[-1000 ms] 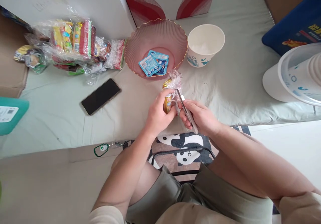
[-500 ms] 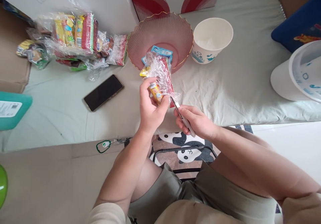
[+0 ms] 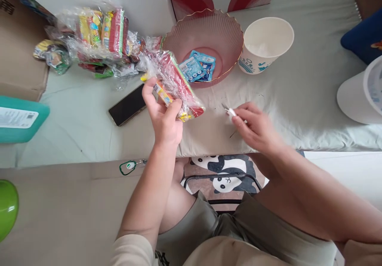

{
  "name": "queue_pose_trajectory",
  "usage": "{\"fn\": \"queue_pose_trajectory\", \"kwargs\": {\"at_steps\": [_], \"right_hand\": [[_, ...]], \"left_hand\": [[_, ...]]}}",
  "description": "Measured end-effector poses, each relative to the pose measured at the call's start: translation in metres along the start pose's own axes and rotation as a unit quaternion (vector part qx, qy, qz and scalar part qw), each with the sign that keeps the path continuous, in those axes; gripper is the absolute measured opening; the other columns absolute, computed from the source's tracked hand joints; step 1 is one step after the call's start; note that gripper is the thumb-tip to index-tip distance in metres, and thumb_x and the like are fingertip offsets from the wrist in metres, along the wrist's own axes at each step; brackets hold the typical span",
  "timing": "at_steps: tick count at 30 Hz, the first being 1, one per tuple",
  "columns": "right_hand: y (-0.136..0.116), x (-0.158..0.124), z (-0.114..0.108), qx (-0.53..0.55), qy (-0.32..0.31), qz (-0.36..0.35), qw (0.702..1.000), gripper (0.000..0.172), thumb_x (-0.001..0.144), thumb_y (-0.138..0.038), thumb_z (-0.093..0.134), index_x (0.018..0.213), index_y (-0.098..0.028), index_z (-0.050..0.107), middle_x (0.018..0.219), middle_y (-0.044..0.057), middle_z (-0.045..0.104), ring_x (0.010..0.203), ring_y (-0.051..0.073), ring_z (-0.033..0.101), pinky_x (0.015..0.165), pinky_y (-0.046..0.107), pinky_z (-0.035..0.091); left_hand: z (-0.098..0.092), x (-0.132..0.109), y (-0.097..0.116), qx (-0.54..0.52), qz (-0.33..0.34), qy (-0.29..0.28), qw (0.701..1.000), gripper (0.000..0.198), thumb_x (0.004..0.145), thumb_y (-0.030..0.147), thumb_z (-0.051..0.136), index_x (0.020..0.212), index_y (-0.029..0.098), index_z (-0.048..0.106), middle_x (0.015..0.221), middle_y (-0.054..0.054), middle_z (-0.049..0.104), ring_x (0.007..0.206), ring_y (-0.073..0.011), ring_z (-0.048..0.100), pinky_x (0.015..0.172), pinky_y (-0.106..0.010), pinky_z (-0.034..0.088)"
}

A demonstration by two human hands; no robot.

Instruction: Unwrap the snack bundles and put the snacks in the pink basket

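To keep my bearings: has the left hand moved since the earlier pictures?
Yes, the left hand has moved leftward, judged against the phone: earlier clearly apart from it, now overlapping its right end in view.

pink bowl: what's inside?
Overlapping blue packets, exact count unclear. The snack pack in the left hand covers the near-left part of the bowl; anything behind it is hidden.

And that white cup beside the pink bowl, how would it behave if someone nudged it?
The white cup might tip fairly easily, since it narrows toward its base. It is probably light: only a little pale material shows inside. Its wall looks thin, so a firm squeeze could dent it.
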State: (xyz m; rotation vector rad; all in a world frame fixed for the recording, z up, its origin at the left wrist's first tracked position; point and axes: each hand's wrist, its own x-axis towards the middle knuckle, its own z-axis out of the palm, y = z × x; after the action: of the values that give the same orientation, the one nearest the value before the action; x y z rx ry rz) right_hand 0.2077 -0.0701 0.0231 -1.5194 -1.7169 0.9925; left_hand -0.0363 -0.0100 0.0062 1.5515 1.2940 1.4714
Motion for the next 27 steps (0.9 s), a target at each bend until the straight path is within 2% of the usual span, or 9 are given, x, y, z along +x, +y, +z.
{"fn": "queue_pose_trajectory", "kwargs": {"at_steps": [1,3,7,11,15,18,20,24,27], "right_hand": [[0.007,0.004,-0.007,-0.085,0.051,-0.037,0.994,0.034,0.097,-0.05,0.054,0.096,-0.021,0.072,0.095,0.011,0.065,0.078,0.02,0.06,0.061,0.032,0.041],[0.023,0.01,-0.018,-0.207,0.103,-0.038,0.972,0.029,0.097,-0.046,0.057,0.103,-0.024,0.074,0.099,0.011,0.066,0.078,0.022,0.058,0.061,0.033,0.036],[0.046,0.019,-0.026,-0.288,0.131,0.001,0.949,0.024,0.097,-0.039,0.057,0.102,-0.023,0.073,0.095,0.013,0.065,0.085,0.027,0.059,0.073,0.039,0.042],[0.037,0.017,-0.021,-0.231,0.163,-0.084,0.955,0.029,0.096,-0.038,0.058,0.114,-0.02,0.069,0.102,0.015,0.068,0.096,0.031,0.063,0.086,0.048,0.048],[0.004,0.007,-0.007,-0.063,0.098,-0.236,0.965,0.038,0.096,-0.043,0.061,0.125,-0.019,0.061,0.101,0.011,0.07,0.09,0.024,0.066,0.081,0.041,0.053],[-0.011,0.0,0.005,-0.054,0.072,-0.253,0.963,0.022,0.094,-0.033,0.064,0.113,-0.024,0.064,0.091,0.006,0.072,0.081,0.02,0.066,0.074,0.037,0.053],[-0.014,-0.003,0.011,-0.072,0.084,-0.25,0.962,0.01,0.095,-0.021,0.06,0.102,-0.026,0.066,0.084,0.003,0.072,0.076,0.018,0.066,0.07,0.035,0.052],[-0.01,-0.008,0.015,-0.087,0.145,-0.323,0.931,0.019,0.092,-0.01,0.057,0.09,-0.027,0.065,0.08,0.001,0.069,0.072,0.016,0.062,0.066,0.034,0.048],[-0.007,-0.012,0.018,-0.11,0.148,-0.378,0.907,0.021,0.091,-0.007,0.059,0.089,-0.028,0.063,0.082,0.0,0.07,0.071,0.015,0.059,0.066,0.034,0.044]], "left_hand": [[0.0,0.0,0.001,-0.008,0.005,-0.004,1.0,0.059,0.095,0.071,0.046,0.146,0.047,0.029,0.136,-0.004,0.059,0.129,-0.026,0.062,0.105,-0.046,0.056],[0.004,-0.003,0.004,-0.031,0.011,-0.023,0.999,0.059,0.094,0.077,0.041,0.141,0.042,0.039,0.133,-0.004,0.061,0.128,-0.0274,0.064,0.102,-0.046,0.057],[0.013,-0.009,0.01,-0.045,-0.019,-0.051,0.997,0.059,0.096,0.079,0.035,0.135,0.038,0.049,0.122,-0.005,0.064,0.12,-0.0287,0.069,0.095,-0.046,0.06],[0.021,-0.017,0.012,-0.06,-0.049,-0.083,0.994,0.051,0.099,0.071,0.04,0.138,0.039,0.049,0.115,-0.004,0.065,0.102,-0.0244,0.073,0.085,-0.043,0.062],[0.028,-0.026,0.016,-0.079,-0.03,-0.153,0.985,0.056,0.096,0.074,0.05,0.141,0.042,0.044,0.115,-0.004,0.063,0.089,-0.0201,0.07,0.079,-0.04,0.061],[0.034,-0.029,0.018,-0.063,-0.025,-0.183,0.981,0.064,0.092,0.078,0.053,0.144,0.041,0.041,0.118,-0.005,0.061,0.092,-0.0206,0.069,0.08,-0.038,0.06],[0.035,-0.028,0.015,-0.053,-0.033,-0.173,0.983,0.069,0.092,0.079,0.052,0.147,0.042,0.037,0.124,-0.006,0.061,0.101,-0.0228,0.069,0.085,-0.039,0.06],[0.03,-0.019,0.004,-0.039,-0.055,-0.122,0.99,0.073,0.093,0.078,0.05,0.154,0.046,0.025,0.135,-0.007,0.061,0.118,-0.0271,0.068,0.095,-0.045,0.06],[0.022,-0.012,-0.003,-0.029,-0.064,-0.102,0.992,0.071,0.096,0.075,0.049,0.156,0.046,0.023,0.136,-0.007,0.062,0.119,-0.0274,0.069,0.097,-0.047,0.06]]}}
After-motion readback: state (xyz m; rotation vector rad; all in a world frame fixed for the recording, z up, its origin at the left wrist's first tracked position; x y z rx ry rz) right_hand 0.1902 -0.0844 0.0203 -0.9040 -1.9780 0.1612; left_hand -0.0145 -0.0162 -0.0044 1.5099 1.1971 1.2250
